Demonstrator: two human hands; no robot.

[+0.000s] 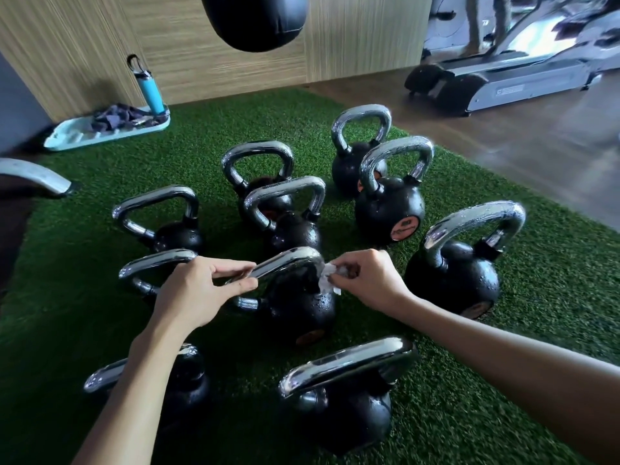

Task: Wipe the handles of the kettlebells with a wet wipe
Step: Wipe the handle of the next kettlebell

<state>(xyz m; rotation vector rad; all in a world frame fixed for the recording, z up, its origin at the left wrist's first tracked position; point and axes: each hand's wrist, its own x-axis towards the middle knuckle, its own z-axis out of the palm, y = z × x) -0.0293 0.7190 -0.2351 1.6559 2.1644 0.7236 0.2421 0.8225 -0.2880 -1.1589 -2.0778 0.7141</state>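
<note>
Left hand (pixel 198 290) pinching kettlebell handle (pixel 288 261), right hand (pixel 365 280) pressing wipe (pixel 327 280)

I see the kettlebells standing in a cluster on the turf mat (pixel 553 297). My left hand (pixel 198 290) grips the left end of the handle (pixel 285 263) on the middle kettlebell (pixel 298 303); my right hand (pixel 369 280) presses the wipe (pixel 327 280) against its right end. Far left, a bottle (pixel 151 90) stands on a tray (pixel 67 135) by the wall. A treadmill (pixel 503 78) sits far right.
</note>
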